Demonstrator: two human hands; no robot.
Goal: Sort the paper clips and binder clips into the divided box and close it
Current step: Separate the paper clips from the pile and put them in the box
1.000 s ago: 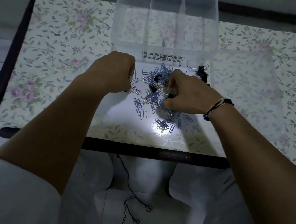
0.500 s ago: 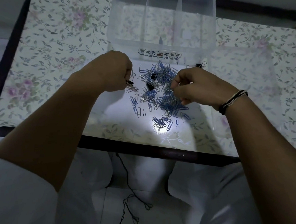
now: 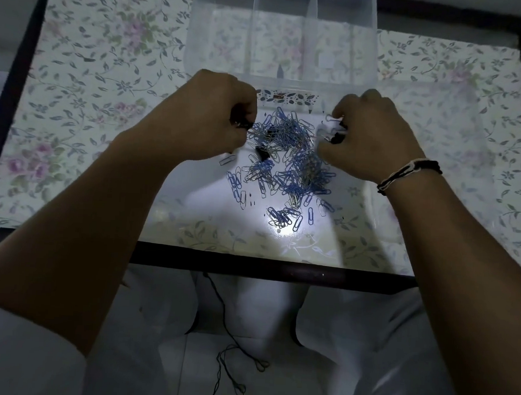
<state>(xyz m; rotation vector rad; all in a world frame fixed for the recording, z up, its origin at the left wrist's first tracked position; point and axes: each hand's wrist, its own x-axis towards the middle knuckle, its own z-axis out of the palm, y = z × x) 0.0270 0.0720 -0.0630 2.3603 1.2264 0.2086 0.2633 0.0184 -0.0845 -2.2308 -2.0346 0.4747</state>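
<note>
A heap of blue and silver paper clips (image 3: 288,165) lies on the table in front of me, with a black binder clip (image 3: 263,153) among them. My left hand (image 3: 210,119) is closed at the heap's left edge, holding binder clips whose dark bodies and wire handles show at the fingers. At the heap's upper right, my right hand (image 3: 368,136) is closed around black binder clips (image 3: 335,131). Behind the heap stands the clear divided box (image 3: 280,35), open on top, its compartments looking empty.
The table (image 3: 93,83) has a floral covering and a dark frame. The box's clear lid (image 3: 430,164) lies flat to the right of the clips, under my right wrist. A bright light reflection sits near the front edge. A thin black cord lies on the floor below.
My right hand has moved from the middle of the heap up and right to the binder clips by the box's front right. My left hand stayed closed at the heap's left edge.
</note>
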